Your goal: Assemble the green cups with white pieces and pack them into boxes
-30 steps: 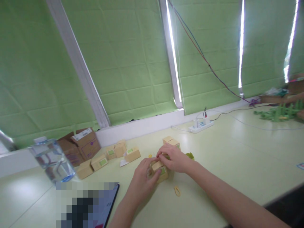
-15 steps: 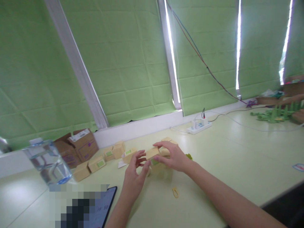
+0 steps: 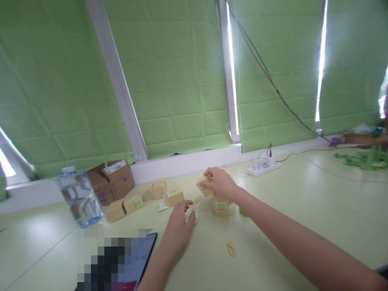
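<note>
My right hand point(image 3: 222, 182) pinches a small tan box point(image 3: 203, 186) with a green label, raised and tilted above the table. Below that hand stands another tan box point(image 3: 221, 207), its green label facing me; part of the group behind it is hidden by my wrist. My left hand point(image 3: 179, 222) is low over the table with thumb and fingers apart. Close to its thumb lies a small white round thing point(image 3: 196, 218), partly covered. Just beyond is a clear piece with a yellow spot point(image 3: 197, 201), too blurred to name.
More tan boxes point(image 3: 133, 203) stand to the left, before an open carton point(image 3: 118, 180) and a large water bottle point(image 3: 80, 198). A tablet point(image 3: 145, 258) lies front left, a yellow loop point(image 3: 231, 249) front centre. A power strip point(image 3: 263, 167) sits behind at right.
My right hand has moved away from my left hand and lifted the small box up and back. My left hand stays low with its fingers apart. The view has shifted a little left.
</note>
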Motion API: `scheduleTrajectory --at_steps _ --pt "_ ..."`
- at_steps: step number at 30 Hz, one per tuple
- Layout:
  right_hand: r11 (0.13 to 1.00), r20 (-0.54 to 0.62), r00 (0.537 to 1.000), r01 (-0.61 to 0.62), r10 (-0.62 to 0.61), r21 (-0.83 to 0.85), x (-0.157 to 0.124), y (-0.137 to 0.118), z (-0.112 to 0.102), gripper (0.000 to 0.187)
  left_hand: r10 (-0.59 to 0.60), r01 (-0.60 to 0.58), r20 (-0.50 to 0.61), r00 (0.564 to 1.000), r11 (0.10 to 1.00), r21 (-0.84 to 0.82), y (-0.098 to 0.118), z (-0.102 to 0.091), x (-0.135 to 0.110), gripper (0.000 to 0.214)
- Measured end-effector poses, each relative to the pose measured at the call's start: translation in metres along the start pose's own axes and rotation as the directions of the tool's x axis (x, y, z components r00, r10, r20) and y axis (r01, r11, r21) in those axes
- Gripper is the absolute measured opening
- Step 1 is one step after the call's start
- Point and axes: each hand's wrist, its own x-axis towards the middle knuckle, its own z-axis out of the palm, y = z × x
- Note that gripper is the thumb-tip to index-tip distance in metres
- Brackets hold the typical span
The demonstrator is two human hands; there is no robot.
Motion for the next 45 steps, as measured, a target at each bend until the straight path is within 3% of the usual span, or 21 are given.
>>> scheduleTrajectory --at_steps 8,12,16,19,22,24,26,29,32,35,38,40,42,45 --pt "0.987 0.144 0.988 0.073 -0.052 -0.140 0.011 0.003 0.010 0.036 -0.037 0.037 0.086 0.996 0.999 0.003 0.001 0.003 -0.006 0.032" --pt "0.980 0.168 0.978 0.144 -0.120 -0.138 0.004 0.006 -0.006 0.029 -0.040 0.040 0.120 0.992 0.999 0.000 0.000 0.004 -0.006 0.037" --pt "0.976 0.177 0.966 0.205 -0.191 -0.067 -0.022 0.004 -0.035 0.020 -0.026 0.027 0.118 0.993 1.000 -0.003 0.000 0.004 -0.008 0.037" --pt "0.941 0.224 0.921 0.279 -0.319 0.193 -0.056 0.003 -0.057 0.018 -0.010 0.011 0.100 0.995 1.000 -0.001 0.000 0.006 -0.009 0.037" --pt "0.892 0.433 0.791 0.307 -0.433 0.332 -0.090 0.003 -0.068 0.020 -0.015 0.015 0.068 0.998 1.000 0.010 0.001 0.008 -0.007 0.039" --pt "0.905 0.539 0.733 0.265 -0.414 0.334 -0.108 0.004 -0.066 0.025 -0.008 0.008 0.036 0.999 1.000 0.016 0.000 0.009 -0.005 0.041" --pt "0.921 0.592 0.711 0.227 -0.379 0.317 -0.120 0.007 -0.057 0.026 0.006 -0.006 0.010 1.000 1.000 0.017 -0.001 0.010 -0.004 0.043" --pt "0.934 0.545 0.764 0.222 -0.345 0.280 -0.127 0.010 -0.044 0.015 0.013 -0.013 -0.010 1.000 1.000 0.021 -0.003 0.009 -0.002 0.045" --pt "0.935 0.533 0.774 0.230 -0.343 0.269 -0.129 0.014 -0.043 0.018 0.017 -0.016 -0.016 1.000 1.000 0.025 -0.004 0.009 0.000 0.042" --pt "0.944 0.542 0.781 0.182 -0.310 0.277 -0.127 0.024 -0.054 0.014 0.020 -0.019 -0.032 0.999 0.999 0.027 -0.005 0.009 0.001 0.040" --pt "0.954 0.472 0.845 0.134 -0.252 0.269 -0.120 0.040 -0.071 0.010 0.027 -0.026 -0.030 0.999 0.999 0.032 -0.005 0.009 0.001 0.038" --pt "0.962 0.402 0.891 0.115 -0.210 0.249 -0.114 0.052 -0.082 0.018 0.028 -0.027 -0.026 0.999 0.999 0.035 -0.004 0.009 0.002 0.038" --pt "0.982 0.367 0.919 0.085 -0.143 0.170 -0.110 0.065 -0.090 0.024 0.024 -0.023 -0.018 1.000 0.999 0.036 -0.003 0.008 0.001 0.038" --pt "0.998 0.378 0.924 0.060 -0.066 0.027 -0.110 0.078 -0.092 0.025 0.007 -0.007 0.002 1.000 0.999 0.038 -0.002 0.008 0.002 0.038"
